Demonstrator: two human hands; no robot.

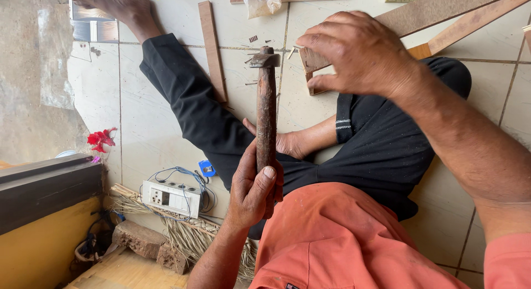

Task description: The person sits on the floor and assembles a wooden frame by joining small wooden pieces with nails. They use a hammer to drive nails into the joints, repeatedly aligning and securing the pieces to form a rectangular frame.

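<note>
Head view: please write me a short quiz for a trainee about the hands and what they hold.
1. True or false: the left hand grips the hammer by its metal head.
2. What does the right hand grip? A) the white socket strip B) a wooden piece C) the red flower
3. Fill in: the person sits on a ___ floor.

Key: 1 false, it holds the lower end of the handle. 2 B. 3 tiled.
</note>
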